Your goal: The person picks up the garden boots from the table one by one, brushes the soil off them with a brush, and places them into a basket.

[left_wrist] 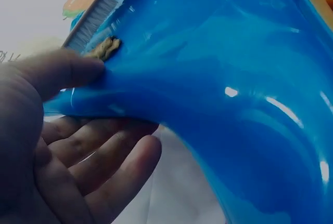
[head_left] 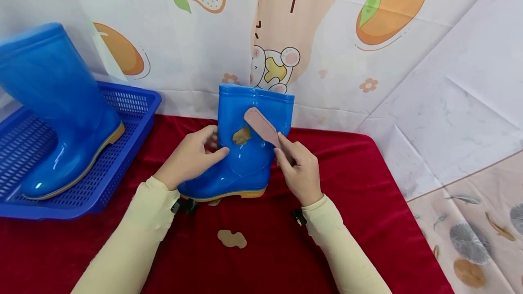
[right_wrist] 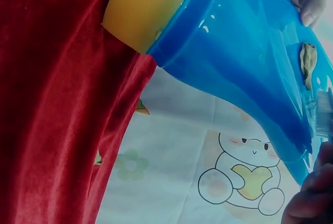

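White fabric backdrop [head_left: 335, 80] with fruit and cartoon prints, red velvety cloth [head_left: 278, 248] over the work surface, patterned sheet [head_left: 470, 235] lower right. Blue rain boot [head_left: 255, 162] sits mid-scene, shaft up, toe to the left, orange sole partly showing; can't tell if the whole sole touches the cloth. Left hand [head_left: 192, 158] holds it by the front edge of the shaft just above the ankle, thumb on the near side, fingers round behind. Right hand [head_left: 300, 171] pinches the handle of a pinkish brush [head_left: 261, 126] between thumb and fingers, brush slanted up-left across the shaft, bristles toward the boot; contact too close to call. Hands apart, one each side of the boot. Irregular brown patch [head_left: 242, 136] on the shaft, between left thumb and brush head. Similar tan piece [head_left: 231, 238] lies flat on the cloth in front; another bit [head_left: 214, 202] pokes out below the boot, mostly hidden. Far left, blue plastic basket [head_left: 153, 103] with a second blue boot [head_left: 61, 85] upright inside. Pale yellow sleeves [head_left: 135, 230] on both arms.
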A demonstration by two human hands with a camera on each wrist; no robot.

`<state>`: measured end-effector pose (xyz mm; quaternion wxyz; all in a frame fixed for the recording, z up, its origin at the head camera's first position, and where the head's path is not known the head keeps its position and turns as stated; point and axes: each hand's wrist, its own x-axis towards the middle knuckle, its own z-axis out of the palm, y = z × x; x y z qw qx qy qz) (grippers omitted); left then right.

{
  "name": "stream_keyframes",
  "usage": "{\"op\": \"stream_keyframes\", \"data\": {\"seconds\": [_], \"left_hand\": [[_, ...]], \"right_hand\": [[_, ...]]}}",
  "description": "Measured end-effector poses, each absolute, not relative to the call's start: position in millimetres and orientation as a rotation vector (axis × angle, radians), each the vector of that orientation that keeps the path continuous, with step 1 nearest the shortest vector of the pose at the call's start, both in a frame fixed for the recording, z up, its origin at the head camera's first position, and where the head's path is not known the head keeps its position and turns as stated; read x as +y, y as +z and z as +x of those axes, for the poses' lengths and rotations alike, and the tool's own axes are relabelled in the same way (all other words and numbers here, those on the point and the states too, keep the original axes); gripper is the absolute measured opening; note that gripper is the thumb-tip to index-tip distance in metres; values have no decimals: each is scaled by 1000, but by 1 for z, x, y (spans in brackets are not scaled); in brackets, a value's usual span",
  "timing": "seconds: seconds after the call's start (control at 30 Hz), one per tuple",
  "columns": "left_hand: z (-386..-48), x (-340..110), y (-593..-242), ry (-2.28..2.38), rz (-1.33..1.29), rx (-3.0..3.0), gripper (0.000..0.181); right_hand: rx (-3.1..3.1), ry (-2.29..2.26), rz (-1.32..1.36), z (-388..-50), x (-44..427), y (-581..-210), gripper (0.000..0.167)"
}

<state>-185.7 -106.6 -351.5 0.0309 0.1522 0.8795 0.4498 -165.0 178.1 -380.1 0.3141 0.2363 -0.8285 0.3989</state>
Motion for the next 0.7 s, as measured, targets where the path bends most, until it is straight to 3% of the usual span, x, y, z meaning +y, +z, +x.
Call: {"op": "stream_keyframes", "data": {"seconds": [0.37, 0.7], "left_hand": [[-186, -101, -358, 1563, 331, 2695, 57], [-187, -96, -362, 1588, 399, 2700, 55]], "right_hand": [[-2194, 1022, 606, -165, 177, -381, 42], [-2147, 925, 615, -166, 176, -383, 47]]}}
